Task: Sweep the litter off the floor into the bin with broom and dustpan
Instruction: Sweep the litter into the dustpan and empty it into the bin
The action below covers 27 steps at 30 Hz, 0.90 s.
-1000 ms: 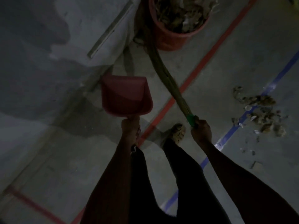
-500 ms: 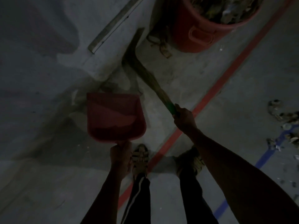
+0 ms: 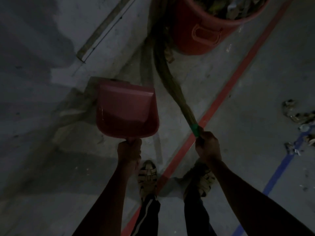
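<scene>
My left hand (image 3: 129,151) grips the handle of a red dustpan (image 3: 127,109), which hangs in front of me with nothing visible in its tray. My right hand (image 3: 208,147) grips the green-taped end of a straw broom (image 3: 167,77); its bristles trail up toward the base of the red bin (image 3: 201,36). The bin stands at the top of the view and holds dry leaves and scraps. A patch of litter (image 3: 300,116) lies on the floor at the right edge, over a blue line.
A red floor line (image 3: 226,89) runs diagonally between my feet and past the bin. A blue floor line (image 3: 279,169) crosses at the right. A raised concrete kerb with a pale strip (image 3: 102,29) fills the upper left. My sandalled feet (image 3: 147,176) stand on the grey floor.
The view has swung left, so the litter has slid to the right edge and the bin sits nearer the top right. Both hands keep their hold; the dustpan now hangs a little higher and closer.
</scene>
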Motion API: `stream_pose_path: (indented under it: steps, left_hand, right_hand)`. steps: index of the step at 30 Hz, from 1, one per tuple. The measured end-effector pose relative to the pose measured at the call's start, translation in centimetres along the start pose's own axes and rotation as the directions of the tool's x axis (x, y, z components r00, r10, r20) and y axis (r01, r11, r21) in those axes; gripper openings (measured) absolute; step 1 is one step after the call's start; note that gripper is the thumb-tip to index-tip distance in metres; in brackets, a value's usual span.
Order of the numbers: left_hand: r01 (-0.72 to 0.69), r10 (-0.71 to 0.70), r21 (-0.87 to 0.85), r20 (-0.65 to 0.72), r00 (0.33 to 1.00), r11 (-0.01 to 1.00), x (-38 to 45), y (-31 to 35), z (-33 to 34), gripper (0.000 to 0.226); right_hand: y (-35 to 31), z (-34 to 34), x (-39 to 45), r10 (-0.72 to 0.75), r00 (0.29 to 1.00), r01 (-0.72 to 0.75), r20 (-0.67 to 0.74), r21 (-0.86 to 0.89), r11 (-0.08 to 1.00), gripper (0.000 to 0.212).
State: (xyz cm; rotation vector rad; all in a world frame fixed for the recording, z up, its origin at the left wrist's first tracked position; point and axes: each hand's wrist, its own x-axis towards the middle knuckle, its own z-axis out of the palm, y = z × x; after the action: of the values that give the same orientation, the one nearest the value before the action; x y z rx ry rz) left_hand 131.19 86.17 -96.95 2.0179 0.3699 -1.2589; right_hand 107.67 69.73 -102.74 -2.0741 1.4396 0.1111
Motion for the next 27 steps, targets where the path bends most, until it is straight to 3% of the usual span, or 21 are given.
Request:
stream_pose_path:
  steps: [3, 7, 11, 14, 19, 23, 25, 27]
  left_hand:
    - [-0.021, 0.021, -0.015, -0.020, 1.000, 1.000, 0.4, 0.4, 0.0, 0.034]
    - [-0.044, 0.044, -0.027, -0.018, 0.999, 0.999, 0.9, 0.4, -0.5, 0.031]
    - [-0.057, 0.056, -0.018, -0.041, 0.998, 0.998, 1.1, 0.1, -0.2, 0.032]
    - [-0.098, 0.096, -0.038, -0.046, 0.994, 0.994, 1.0, -0.5, 0.6, 0.039]
    - [-0.072, 0.071, -0.027, -0.031, 0.997, 0.997, 0.1, -1.1, 1.9, 0.039]
    - [-0.049, 0.049, 0.012, -0.011, 0.999, 0.999, -0.5, -1.5, 2.4, 0.032]
    - [-0.045, 0.046, 0.028, -0.022, 0.999, 0.999, -0.8, -1.8, 2.5, 0.024]
    - [-0.045, 0.046, 0.052, -0.019, 0.999, 0.998, -1.0, -2.0, 2.6, 0.021]
  right_hand:
    - [-0.2, -0.2, 0.2, -0.028, 0.998, 0.032, -0.063, 0.056, 0.998, 0.053]
    - [-2.5, -0.2, 5.3, -0.010, 1.000, 0.012, -0.015, 0.109, 0.994, 0.050]
    - [-6.8, -1.0, 11.9, 0.085, 0.986, -0.103, 0.143, 0.124, 0.987, 0.043]
    - [-9.4, -1.7, 14.4, 0.233, 0.939, -0.289, 0.254, 0.213, 0.933, 0.035]
    - [-7.6, -2.2, 12.1, 0.421, 0.858, -0.501, 0.294, 0.300, 0.812, 0.030]
    - [-0.6, -1.7, 5.7, 0.395, 0.899, -0.414, 0.189, 0.073, 0.907, 0.029]
    - [3.5, -1.8, 2.1, 0.389, 0.912, -0.379, 0.127, -0.095, 0.920, 0.032]
    - [7.3, -2.3, -1.9, 0.395, 0.917, -0.382, 0.061, -0.156, 0.911, 0.037]
